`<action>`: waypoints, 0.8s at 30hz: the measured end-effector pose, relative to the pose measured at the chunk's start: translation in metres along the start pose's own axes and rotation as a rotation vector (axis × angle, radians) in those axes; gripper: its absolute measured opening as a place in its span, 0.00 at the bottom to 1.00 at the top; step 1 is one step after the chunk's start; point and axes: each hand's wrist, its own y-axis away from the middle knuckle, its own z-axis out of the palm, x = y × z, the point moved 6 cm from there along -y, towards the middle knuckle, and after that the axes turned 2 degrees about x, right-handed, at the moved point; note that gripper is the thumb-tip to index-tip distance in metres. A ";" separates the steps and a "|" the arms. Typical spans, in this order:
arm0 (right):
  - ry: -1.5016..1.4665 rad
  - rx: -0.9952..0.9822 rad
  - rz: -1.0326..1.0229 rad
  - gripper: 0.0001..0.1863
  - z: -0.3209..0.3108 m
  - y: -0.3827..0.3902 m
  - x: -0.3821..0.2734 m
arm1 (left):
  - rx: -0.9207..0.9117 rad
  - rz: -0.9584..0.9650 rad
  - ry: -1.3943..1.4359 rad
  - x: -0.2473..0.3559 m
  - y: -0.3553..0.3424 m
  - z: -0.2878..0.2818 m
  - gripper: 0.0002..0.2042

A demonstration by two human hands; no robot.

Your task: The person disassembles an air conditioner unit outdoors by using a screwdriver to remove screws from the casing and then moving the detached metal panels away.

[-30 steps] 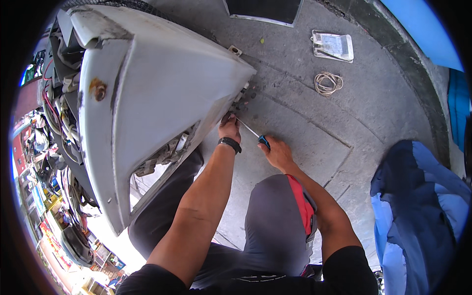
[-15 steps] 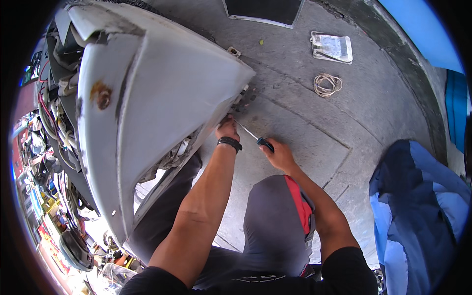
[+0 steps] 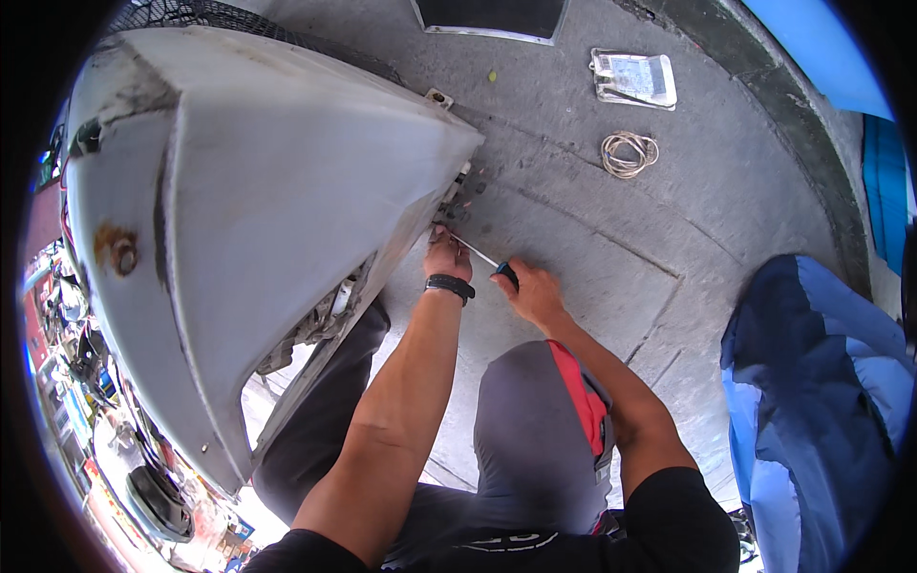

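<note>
A large grey-white metal panel (image 3: 277,162) with a rusty spot fills the upper left. My left hand (image 3: 447,254) is closed at its lower right edge, fingers bent around something small that I cannot make out. My right hand (image 3: 531,288) grips the blue-and-black handle of a screwdriver (image 3: 477,250). The screwdriver's shaft runs up-left to the fingers of my left hand, where its tip is hidden.
On the concrete floor (image 3: 716,210) lie a clear plastic pouch (image 3: 635,78), a coiled pale cord (image 3: 629,154) and a dark framed board (image 3: 487,17). Blue fabric (image 3: 817,401) is at right. Cluttered parts (image 3: 143,487) show at lower left, beyond the panel.
The panel sits further left in the picture and the floor items slightly higher, as the view shifts. My right hand has turned slightly on the screwdriver handle, hiding more of it.
</note>
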 end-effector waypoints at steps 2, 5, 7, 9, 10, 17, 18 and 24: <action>-0.010 0.008 -0.003 0.20 -0.002 0.000 -0.005 | 0.002 -0.024 0.034 -0.001 -0.002 -0.002 0.02; 0.024 0.099 -0.024 0.19 -0.006 0.008 -0.017 | -0.027 -0.064 0.103 0.004 -0.016 -0.004 0.03; 0.043 0.133 -0.024 0.18 -0.005 0.011 -0.020 | -0.080 -0.083 0.113 0.003 -0.021 -0.001 0.04; 0.067 0.110 -0.029 0.17 -0.003 0.012 -0.021 | -0.155 -0.077 0.099 0.001 -0.020 0.002 0.04; 0.080 0.098 -0.035 0.16 -0.002 0.012 -0.022 | -0.148 -0.048 0.081 0.003 -0.019 0.001 0.03; -0.123 -0.107 0.045 0.17 0.005 0.003 0.002 | 0.265 0.576 -0.527 0.054 0.029 -0.027 0.10; -0.142 -0.108 0.070 0.17 0.005 0.007 0.012 | 0.369 0.759 -0.714 0.069 0.052 -0.034 0.12; -1.313 0.001 0.479 0.19 -0.003 -0.051 0.012 | 0.110 0.949 -1.053 0.128 0.145 -0.062 0.20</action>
